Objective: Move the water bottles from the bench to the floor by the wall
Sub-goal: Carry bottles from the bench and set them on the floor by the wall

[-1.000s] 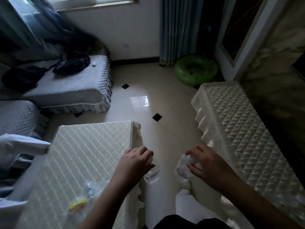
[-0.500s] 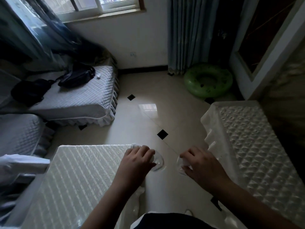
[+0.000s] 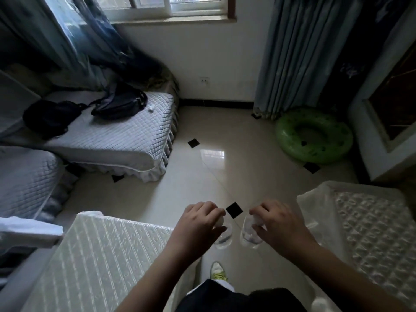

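Left hand point(image 3: 199, 224) grips 1 clear water bottle point(image 3: 222, 235) by its top, right hand point(image 3: 279, 224) grips the other bottle point(image 3: 248, 233). Both hang over the tiled floor point(image 3: 225, 176), between 2 quilted benches point(image 3: 101, 255).

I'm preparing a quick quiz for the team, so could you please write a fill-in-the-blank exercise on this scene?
1. The left hand and the right hand each hold a clear ____.
2. The swim ring on the floor is ____ in colour.
3. Two dark bags lie on a quilted ____.
4. A shoe shows below the bottles, so the person is ____ the two white benches.

Missing words: bottle; green; bench; between
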`<action>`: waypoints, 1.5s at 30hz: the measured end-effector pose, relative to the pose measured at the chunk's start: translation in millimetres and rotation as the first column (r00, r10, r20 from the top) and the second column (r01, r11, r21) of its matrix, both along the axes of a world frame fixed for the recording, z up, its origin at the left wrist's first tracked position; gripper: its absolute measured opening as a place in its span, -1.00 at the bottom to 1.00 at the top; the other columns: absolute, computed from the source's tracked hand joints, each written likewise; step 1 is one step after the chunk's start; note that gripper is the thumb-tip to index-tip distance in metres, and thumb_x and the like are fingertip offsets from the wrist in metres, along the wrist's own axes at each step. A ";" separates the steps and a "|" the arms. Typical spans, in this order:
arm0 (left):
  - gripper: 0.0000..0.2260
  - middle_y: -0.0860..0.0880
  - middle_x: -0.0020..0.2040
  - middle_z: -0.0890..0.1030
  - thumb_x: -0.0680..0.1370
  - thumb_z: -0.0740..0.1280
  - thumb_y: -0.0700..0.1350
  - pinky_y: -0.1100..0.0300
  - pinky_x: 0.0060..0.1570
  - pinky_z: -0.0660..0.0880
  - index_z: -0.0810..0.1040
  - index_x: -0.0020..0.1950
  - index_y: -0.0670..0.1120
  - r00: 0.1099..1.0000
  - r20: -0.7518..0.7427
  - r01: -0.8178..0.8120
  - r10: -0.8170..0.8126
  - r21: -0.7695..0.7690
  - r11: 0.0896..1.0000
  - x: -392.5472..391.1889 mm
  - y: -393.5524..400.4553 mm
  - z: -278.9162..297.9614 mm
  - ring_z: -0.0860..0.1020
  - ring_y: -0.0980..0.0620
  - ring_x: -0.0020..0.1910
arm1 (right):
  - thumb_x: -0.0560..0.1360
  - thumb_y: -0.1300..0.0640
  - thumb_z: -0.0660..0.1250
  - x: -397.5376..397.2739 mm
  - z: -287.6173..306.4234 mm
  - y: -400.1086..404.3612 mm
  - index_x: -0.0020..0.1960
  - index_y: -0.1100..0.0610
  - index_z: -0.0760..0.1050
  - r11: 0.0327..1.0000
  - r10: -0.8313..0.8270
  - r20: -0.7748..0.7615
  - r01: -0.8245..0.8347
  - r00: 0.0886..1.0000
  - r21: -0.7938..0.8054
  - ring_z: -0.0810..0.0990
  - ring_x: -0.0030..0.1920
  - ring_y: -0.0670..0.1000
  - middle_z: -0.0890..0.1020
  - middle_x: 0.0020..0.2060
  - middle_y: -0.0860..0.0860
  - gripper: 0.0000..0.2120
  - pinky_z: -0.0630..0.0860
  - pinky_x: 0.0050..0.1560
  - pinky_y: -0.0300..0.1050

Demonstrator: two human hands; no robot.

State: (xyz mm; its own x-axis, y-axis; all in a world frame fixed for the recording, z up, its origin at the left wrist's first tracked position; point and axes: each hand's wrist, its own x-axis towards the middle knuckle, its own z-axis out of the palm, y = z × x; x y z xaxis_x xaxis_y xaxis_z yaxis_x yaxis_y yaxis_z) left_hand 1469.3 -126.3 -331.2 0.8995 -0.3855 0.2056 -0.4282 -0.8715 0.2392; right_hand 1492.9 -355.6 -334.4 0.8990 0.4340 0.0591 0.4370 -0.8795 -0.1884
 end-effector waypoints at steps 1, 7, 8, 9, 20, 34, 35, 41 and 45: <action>-0.75 0.07 -0.08 0.56 0.42 0.28 0.11 0.19 -0.16 0.45 0.50 0.02 0.04 1.000 0.001 -0.001 0.001 -0.005 1.000 13.3 8.0 0.4 0.54 0.03 -0.18 | 0.26 0.02 0.52 15.5 2.2 8.0 -0.05 -0.05 0.57 1.000 -0.007 -0.014 0.007 1.000 0.001 0.54 -0.27 -0.02 0.57 -0.24 -0.07 -0.71 0.43 -0.30 -0.19; -0.72 0.06 -0.07 0.57 0.38 0.42 0.06 0.14 -0.16 0.46 0.49 0.03 0.05 1.000 -0.017 0.000 0.000 0.006 1.000 115.7 44.7 0.7 0.57 0.00 -0.18 | 0.27 0.01 0.51 110.4 10.3 32.3 -0.02 -0.04 0.56 0.999 -0.029 -0.026 0.030 0.999 0.042 0.55 -0.20 0.03 0.55 -0.19 -0.05 -0.69 0.34 -0.22 -0.18; -0.71 0.06 -0.07 0.57 0.37 0.44 0.05 0.13 -0.16 0.45 0.50 0.03 0.05 1.000 -0.029 -0.003 0.002 -0.005 1.000 132.5 44.9 0.7 0.57 0.01 -0.18 | 0.26 0.01 0.51 125.5 10.3 31.4 -0.02 -0.04 0.56 0.998 -0.037 -0.024 0.038 0.999 0.049 0.55 -0.20 0.02 0.55 -0.19 -0.06 -0.69 0.34 -0.21 -0.18; -0.72 0.06 -0.07 0.56 0.38 0.45 0.05 0.14 -0.15 0.44 0.51 0.03 0.05 0.999 -0.038 -0.008 0.007 -0.016 1.000 147.8 43.9 1.2 0.56 0.02 -0.18 | 0.26 0.01 0.52 139.3 10.3 30.3 -0.02 -0.04 0.55 0.997 -0.044 -0.029 0.045 0.999 0.056 0.55 -0.20 0.01 0.55 -0.18 -0.06 -0.68 0.34 -0.21 -0.19; -0.67 0.06 -0.06 0.58 0.37 0.47 -0.03 0.16 -0.21 0.48 0.49 0.09 0.07 0.983 -0.182 -0.026 0.021 -0.023 0.999 344.9 10.5 -11.5 0.57 0.01 -0.19 | 0.29 0.03 0.50 327.3 -3.6 -9.2 0.02 -0.06 0.53 0.989 -0.032 -0.086 0.044 0.996 0.139 0.52 -0.18 -0.02 0.52 -0.15 -0.09 -0.67 0.35 -0.18 -0.21; -0.71 0.05 -0.05 0.57 0.41 0.38 0.00 0.13 -0.19 0.50 0.47 0.11 0.05 0.992 -0.115 -0.071 0.057 -0.122 0.990 545.8 25.9 -12.1 0.55 0.01 -0.14 | 0.25 0.02 0.53 558.2 4.1 18.6 -0.02 -0.02 0.54 0.998 0.035 -0.157 -0.026 0.987 0.061 0.54 -0.19 0.05 0.51 -0.16 -0.04 -0.66 0.40 -0.25 -0.11; -0.72 0.06 -0.06 0.57 0.41 0.34 0.03 0.13 -0.19 0.49 0.46 0.10 0.06 0.992 -0.106 -0.088 0.074 -0.128 0.988 560.8 34.0 -16.5 0.55 0.01 -0.15 | 0.29 0.01 0.50 574.8 2.7 29.0 0.01 -0.01 0.53 0.998 0.041 -0.168 -0.034 0.985 0.048 0.54 -0.15 0.06 0.52 -0.13 -0.03 -0.68 0.41 -0.22 -0.09; -0.67 0.06 -0.08 0.56 0.35 0.43 -0.01 0.09 -0.14 0.52 0.44 0.07 0.08 0.983 -0.139 -0.145 0.120 -0.180 0.973 653.8 95.1 -27.4 0.55 0.00 -0.11 | 0.41 0.01 0.40 672.0 -3.0 95.7 0.12 -0.01 0.50 0.998 0.060 -0.226 -0.052 0.972 0.042 0.52 -0.02 0.03 0.50 -0.01 -0.03 -0.70 0.46 -0.07 -0.09; -0.68 0.06 -0.06 0.54 0.36 0.41 -0.03 0.05 -0.16 0.52 0.43 0.07 0.09 0.984 -0.165 -0.095 0.070 -0.153 0.984 708.7 138.0 -28.1 0.53 0.01 -0.12 | 0.33 0.02 0.48 725.7 -4.8 121.6 0.04 -0.03 0.52 0.998 -0.004 -0.235 0.017 0.972 0.055 0.56 -0.10 0.03 0.52 -0.08 -0.06 -0.69 0.47 -0.18 -0.11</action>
State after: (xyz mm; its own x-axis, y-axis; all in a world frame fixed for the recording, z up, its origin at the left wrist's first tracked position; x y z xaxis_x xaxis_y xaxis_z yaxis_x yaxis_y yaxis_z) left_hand 2178.0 11.7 -359.3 0.9529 -0.2823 0.1107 -0.3018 -0.8472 0.4372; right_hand 2218.6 -234.1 -339.2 0.8951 0.4265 -0.1298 0.3657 -0.8689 -0.3335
